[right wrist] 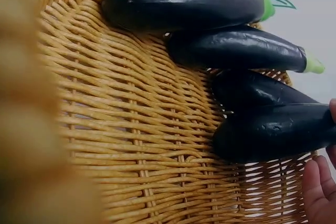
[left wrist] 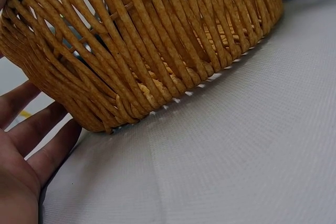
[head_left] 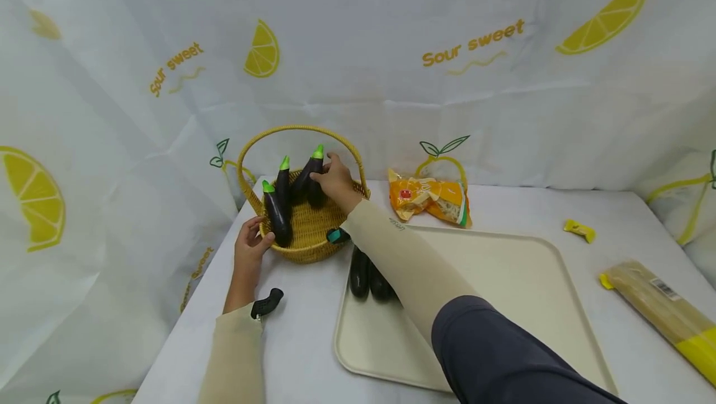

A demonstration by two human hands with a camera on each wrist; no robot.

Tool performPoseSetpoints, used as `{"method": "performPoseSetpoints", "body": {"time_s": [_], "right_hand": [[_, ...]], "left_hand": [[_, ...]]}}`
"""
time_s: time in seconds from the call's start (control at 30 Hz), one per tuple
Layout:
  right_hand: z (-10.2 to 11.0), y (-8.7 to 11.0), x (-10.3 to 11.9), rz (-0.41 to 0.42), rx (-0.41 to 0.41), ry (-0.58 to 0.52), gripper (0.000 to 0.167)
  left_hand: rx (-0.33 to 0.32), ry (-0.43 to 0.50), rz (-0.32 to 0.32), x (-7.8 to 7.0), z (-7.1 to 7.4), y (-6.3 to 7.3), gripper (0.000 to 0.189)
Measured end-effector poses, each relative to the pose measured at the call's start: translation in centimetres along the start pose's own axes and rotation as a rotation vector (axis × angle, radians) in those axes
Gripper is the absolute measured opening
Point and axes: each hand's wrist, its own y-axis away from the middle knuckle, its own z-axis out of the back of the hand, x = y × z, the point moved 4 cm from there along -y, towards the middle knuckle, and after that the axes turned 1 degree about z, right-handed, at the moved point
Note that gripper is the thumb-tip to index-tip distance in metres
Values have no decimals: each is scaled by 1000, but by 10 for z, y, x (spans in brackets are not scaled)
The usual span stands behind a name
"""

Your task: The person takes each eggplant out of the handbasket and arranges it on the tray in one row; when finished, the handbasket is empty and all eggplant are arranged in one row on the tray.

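A yellow wicker basket [head_left: 307,252] with an arched handle stands on the table, several dark eggplants [head_left: 276,217] leaning inside with green stem ends up. My left hand [head_left: 250,243] holds the basket's left side, thumb by the rim; in the left wrist view its fingers [left wrist: 52,142] lie along the outer weave. Reaching under the handle, my right hand [head_left: 338,183] grips the rightmost eggplant [right wrist: 278,132] near its top. That eggplant's lower end rests inside the basket, beside another eggplant [right wrist: 236,48]. More eggplants [head_left: 359,273] lie on the beige tray [head_left: 492,304], partly covered by my right sleeve.
Behind the tray sits an orange food packet [head_left: 431,199]. To the right are a small yellow wrapped item [head_left: 580,230] and a long clear and yellow package [head_left: 660,304]. A white lemon-printed sheet [head_left: 335,87] hangs behind the table.
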Motion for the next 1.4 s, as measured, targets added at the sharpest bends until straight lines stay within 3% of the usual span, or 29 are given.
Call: {"method": "performPoseSetpoints", "body": {"time_s": [0.1,0.37,0.57,0.83,1.03,1.23,1.4], "right_hand": [[3,1,2,13,-2,-7,69],[17,11,8,66,68,-62,62],[32,32,13,100,134,-52,61],[56,68,25,248,235,-113,60],[79,92,19,271,220,-146,57],[109,113,5,239,192,-226,56],[137,130,-12,202,157,-208,58]], "left_hand": [[7,5,-6,6,-1,-5,50],[-20,-26,-35,1,0,-8,48],[-23,-47,-14,4,-1,-11,47],[-29,-48,-9,5,-2,-9,47],[-39,-41,-4,5,0,-8,47],[-27,-36,7,8,-1,-5,48],[-36,-41,12,9,-1,-1,48]]}}
